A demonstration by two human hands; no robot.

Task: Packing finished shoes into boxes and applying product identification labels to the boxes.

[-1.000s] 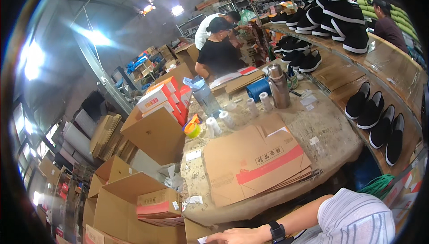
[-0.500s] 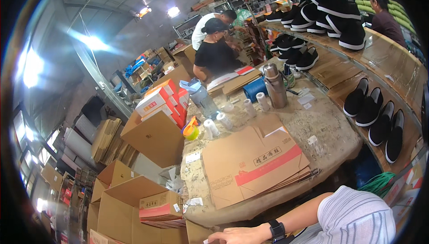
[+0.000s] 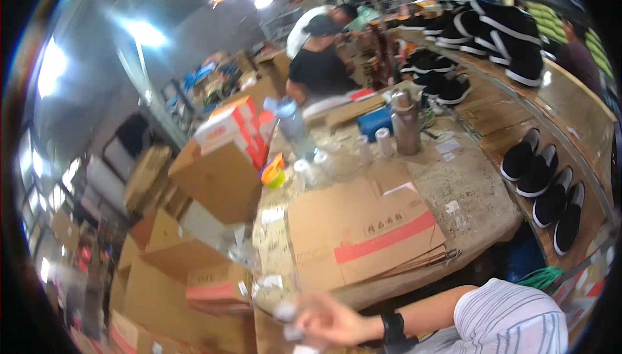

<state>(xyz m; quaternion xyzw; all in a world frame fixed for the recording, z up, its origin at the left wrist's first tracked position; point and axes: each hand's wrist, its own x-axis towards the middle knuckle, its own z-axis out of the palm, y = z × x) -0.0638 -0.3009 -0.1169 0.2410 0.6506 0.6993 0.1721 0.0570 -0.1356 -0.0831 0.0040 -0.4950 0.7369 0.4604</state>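
At the frame's bottom, the right hand (image 3: 334, 321) blurred near flattened cartons (image 3: 363, 234) stacked on the table (image 3: 476, 201), its grip unreadable.

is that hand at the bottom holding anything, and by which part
Cannot be told for sure. The blurred hand with the black wristband has its fingers curled around something small and pale near the table's front edge, but motion blur hides what it is and where it is gripped.

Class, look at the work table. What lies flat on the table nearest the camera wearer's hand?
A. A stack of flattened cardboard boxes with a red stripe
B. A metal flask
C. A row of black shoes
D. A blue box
A: the flattened cardboard boxes with a red stripe lie at the table's near edge, just above the blurred hand.
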